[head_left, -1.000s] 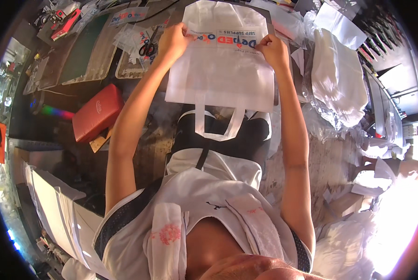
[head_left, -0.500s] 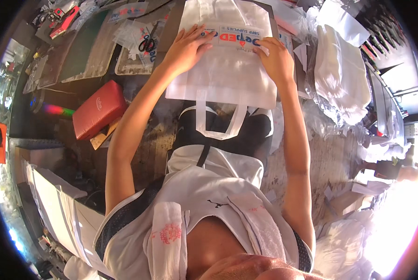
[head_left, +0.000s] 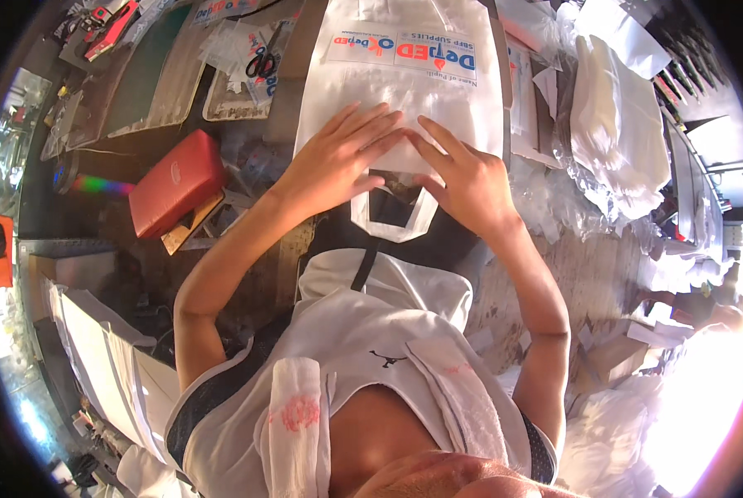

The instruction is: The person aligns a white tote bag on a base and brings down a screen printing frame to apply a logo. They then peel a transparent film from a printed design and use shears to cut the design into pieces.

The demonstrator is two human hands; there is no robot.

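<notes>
A white bag lies flat in front of me on a dark board, its looped handle hanging over the near edge toward my lap. A red and blue printed panel runs across the bag's far half. My left hand rests palm down on the bag's near part, fingers stretched out and slightly apart. My right hand is spread on the near right part, its fingertips close to those of my left, thumb by the handle.
Scissors lie on plastic sheets at back left. A red padded block sits on wood at left. A stack of white bags in crinkled plastic is at right. Pale boards stand at lower left.
My hands have moved from pinching beside the printed panel down to the bag's near part, coming together with fingers spread, leaving the print uncovered.
</notes>
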